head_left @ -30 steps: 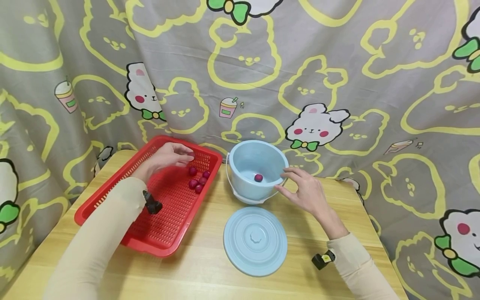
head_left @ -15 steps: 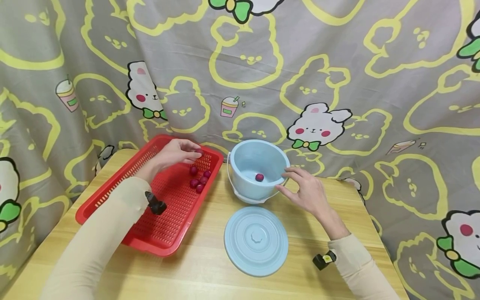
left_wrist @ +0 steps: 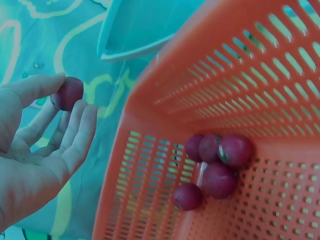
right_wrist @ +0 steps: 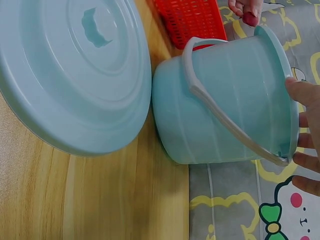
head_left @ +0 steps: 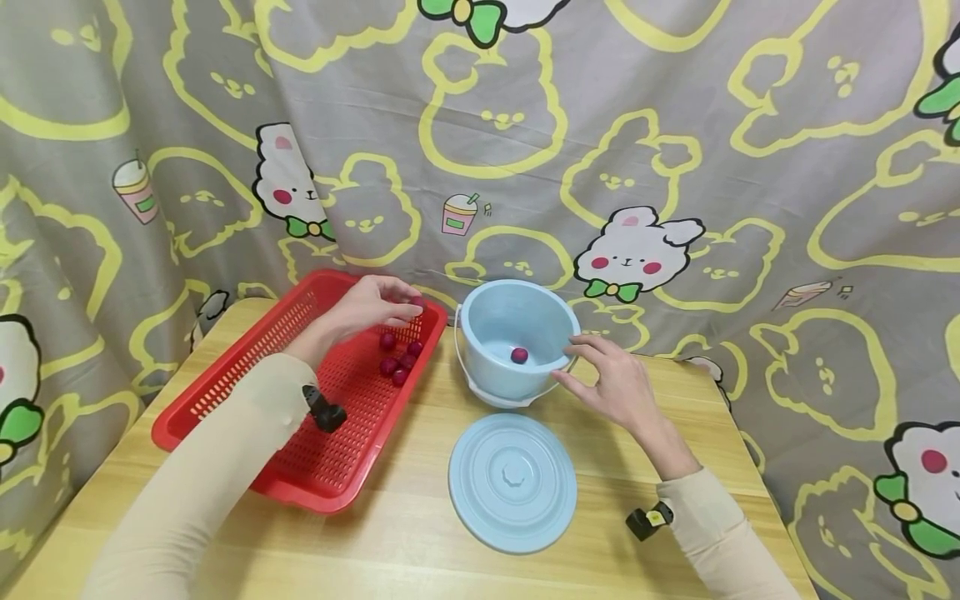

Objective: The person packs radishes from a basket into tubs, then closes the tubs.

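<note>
My left hand [head_left: 377,305] pinches a plum [left_wrist: 69,93] between thumb and fingers, above the far right corner of the red basket [head_left: 360,462]. Several other dark red plums [left_wrist: 220,180] lie clustered in that corner of the basket. To the right, the light blue bucket [head_left: 487,364] stands upright and uncovered, with one plum [head_left: 519,356] at its bottom. My right hand [head_left: 617,385] holds the bucket's right rim, thumb and fingers spread along it. Its white handle [right_wrist: 220,112] hangs down against the side.
A round blue lid [head_left: 513,483] lies flat on the wooden table [head_left: 405,533], in front of the bucket. Behind the table hangs a grey curtain [head_left: 360,92] with cartoon prints. The basket's raised rim runs close beside the bucket.
My left hand has moved right with the plum, from over the basket's inside to its far right corner. My right hand and the bucket stay in place.
</note>
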`<state>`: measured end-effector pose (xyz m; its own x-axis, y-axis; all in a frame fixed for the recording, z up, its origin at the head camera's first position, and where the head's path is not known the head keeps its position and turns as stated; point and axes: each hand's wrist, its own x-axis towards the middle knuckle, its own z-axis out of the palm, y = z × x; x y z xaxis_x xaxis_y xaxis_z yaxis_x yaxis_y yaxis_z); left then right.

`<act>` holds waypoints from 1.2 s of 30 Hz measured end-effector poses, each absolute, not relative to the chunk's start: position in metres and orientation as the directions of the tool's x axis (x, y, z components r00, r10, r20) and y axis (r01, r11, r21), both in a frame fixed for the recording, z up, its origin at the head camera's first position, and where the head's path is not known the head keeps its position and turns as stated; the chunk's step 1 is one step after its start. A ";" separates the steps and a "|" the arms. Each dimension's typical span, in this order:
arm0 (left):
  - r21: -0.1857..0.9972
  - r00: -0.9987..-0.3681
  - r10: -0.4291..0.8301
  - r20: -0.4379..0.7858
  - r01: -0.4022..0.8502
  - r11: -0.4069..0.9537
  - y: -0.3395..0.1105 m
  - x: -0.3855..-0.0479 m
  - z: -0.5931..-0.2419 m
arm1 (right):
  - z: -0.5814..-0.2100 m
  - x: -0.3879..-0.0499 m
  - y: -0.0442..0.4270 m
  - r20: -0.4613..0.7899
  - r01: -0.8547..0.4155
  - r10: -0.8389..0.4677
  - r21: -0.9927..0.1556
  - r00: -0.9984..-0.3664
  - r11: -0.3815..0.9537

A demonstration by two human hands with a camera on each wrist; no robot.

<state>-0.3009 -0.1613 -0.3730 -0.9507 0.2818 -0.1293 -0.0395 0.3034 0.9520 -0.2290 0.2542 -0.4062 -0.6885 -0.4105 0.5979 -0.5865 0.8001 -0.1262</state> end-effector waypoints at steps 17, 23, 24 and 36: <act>0.950 -0.944 0.312 -0.109 -0.007 0.311 -0.133 -0.299 -0.352 | -0.405 -0.228 0.254 0.581 -0.579 -0.411 -0.129 -0.702 0.805; 0.957 -0.939 0.329 -0.097 0.003 0.291 -0.121 -0.299 -0.344 | -0.405 -0.228 0.255 0.571 -0.570 -0.407 -0.135 -0.713 0.810; 0.959 -0.938 0.335 -0.095 0.005 0.284 -0.119 -0.299 -0.342 | -0.405 -0.228 0.255 0.569 -0.570 -0.407 -0.136 -0.714 0.811; 0.965 -0.926 0.373 -0.063 0.040 0.260 -0.093 -0.300 -0.338 | -0.404 -0.228 0.256 0.571 -0.571 -0.408 -0.133 -0.712 0.810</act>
<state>-0.2998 -0.0930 -0.3379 -0.9256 0.3733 -0.0626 0.0397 0.2602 0.9647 -0.2276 0.2555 -0.4043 -0.7120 -0.4083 0.5713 -0.5710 0.8102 -0.1326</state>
